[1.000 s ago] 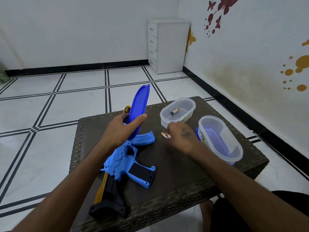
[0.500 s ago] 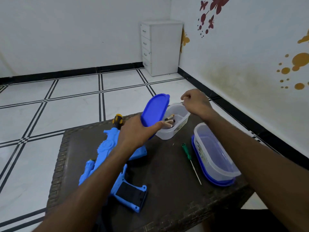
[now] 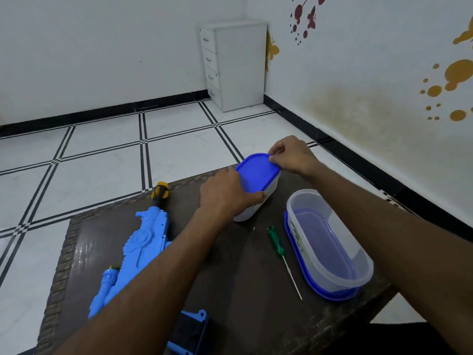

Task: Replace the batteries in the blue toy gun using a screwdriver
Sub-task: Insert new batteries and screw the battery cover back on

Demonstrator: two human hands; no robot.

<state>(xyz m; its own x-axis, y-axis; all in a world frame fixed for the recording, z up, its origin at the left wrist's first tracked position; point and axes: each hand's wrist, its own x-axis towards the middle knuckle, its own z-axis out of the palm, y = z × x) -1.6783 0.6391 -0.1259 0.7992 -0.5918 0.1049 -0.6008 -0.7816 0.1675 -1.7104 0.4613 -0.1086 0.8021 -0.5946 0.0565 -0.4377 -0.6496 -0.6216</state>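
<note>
Left hand [image 3: 227, 193]: gripping the near end of the blue lid [image 3: 257, 172].
Right hand [image 3: 291, 156]: pinching its far rim.
Toy gun [image 3: 138, 247]: lying on the worktop [image 3: 243, 290], left of the lidded tub.
Handling: probably light, rigid plastic; best grasped around its body.

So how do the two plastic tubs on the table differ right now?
The far tub has its blue lid on top, held by the left hand and right hand; the near tub is open, untouched, standing on its lid. The near tub looks empty; the far tub's contents are hidden. Both are clear ovals.
</note>
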